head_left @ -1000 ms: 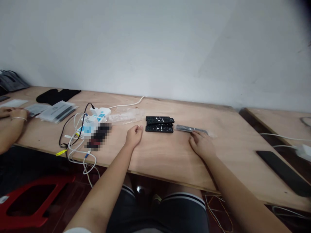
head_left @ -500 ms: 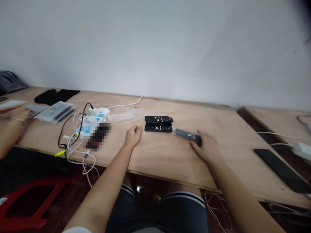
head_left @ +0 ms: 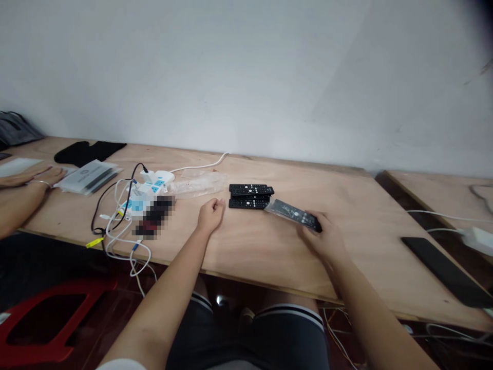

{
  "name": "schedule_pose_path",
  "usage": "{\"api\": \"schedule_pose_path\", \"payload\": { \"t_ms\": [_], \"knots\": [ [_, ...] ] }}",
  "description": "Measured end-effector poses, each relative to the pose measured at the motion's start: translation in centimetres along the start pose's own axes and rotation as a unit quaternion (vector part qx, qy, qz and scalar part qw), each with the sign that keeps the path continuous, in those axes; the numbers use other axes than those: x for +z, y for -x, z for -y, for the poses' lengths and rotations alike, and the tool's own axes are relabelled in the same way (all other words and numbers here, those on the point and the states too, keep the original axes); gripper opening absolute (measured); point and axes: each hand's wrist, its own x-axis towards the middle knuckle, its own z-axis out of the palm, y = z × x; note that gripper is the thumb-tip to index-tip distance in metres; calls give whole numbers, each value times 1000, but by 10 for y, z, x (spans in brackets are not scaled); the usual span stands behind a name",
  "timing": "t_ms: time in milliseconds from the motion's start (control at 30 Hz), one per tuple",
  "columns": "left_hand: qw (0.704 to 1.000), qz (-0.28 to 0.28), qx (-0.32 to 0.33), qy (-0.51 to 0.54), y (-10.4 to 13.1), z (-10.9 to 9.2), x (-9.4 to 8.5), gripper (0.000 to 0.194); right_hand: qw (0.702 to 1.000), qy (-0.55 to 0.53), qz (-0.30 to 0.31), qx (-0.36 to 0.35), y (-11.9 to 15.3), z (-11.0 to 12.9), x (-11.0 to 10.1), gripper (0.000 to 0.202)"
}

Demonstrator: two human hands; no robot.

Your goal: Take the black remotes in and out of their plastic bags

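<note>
My right hand (head_left: 323, 234) grips one end of a black remote control (head_left: 292, 213) in a clear plastic sleeve. Its other end points left, and the loose end of the sleeve overlaps the edge of a pile of remotes. That pile of several black remote controls (head_left: 248, 191) lies in the middle of the table, buttons up and unevenly stacked. My left hand (head_left: 211, 215) rests on the wood just left of the pile, fingers curled in, with nothing seen in it.
Crumpled clear plastic bags (head_left: 198, 185) lie behind my left hand. Left of it stands a power strip (head_left: 154, 187) with tangled cables, beside a blurred-out dark patch. Farther left, another person's hands (head_left: 46, 176) are near packaged flat items (head_left: 88, 176). A black phone (head_left: 442, 270) lies at right.
My right hand has closed on the sleeved remote and tilted it up from the table, slightly toward me. My left hand stays put. The other person's hand has moved right.
</note>
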Motion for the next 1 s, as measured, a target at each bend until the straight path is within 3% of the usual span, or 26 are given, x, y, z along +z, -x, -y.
{"api": "schedule_pose_path", "payload": {
  "t_ms": [233,533,633,800,1000],
  "knots": [
    [1000,4,9,8,-2,4,0,50,994,-78,-24,-70,-10,55,9,41],
    [997,9,0,79,-2,6,0,61,984,-116,44,-128,-20,105,50,41],
    [997,2,-2,75,-1,8,0,67,984,-106,60,-127,-22,113,63,42],
    [993,58,3,102,-1,11,-1,68,986,-102,42,-125,-19,116,84,45],
    [994,82,4,78,-2,9,1,60,987,-85,10,-133,-14,112,91,44]
  ]
}}
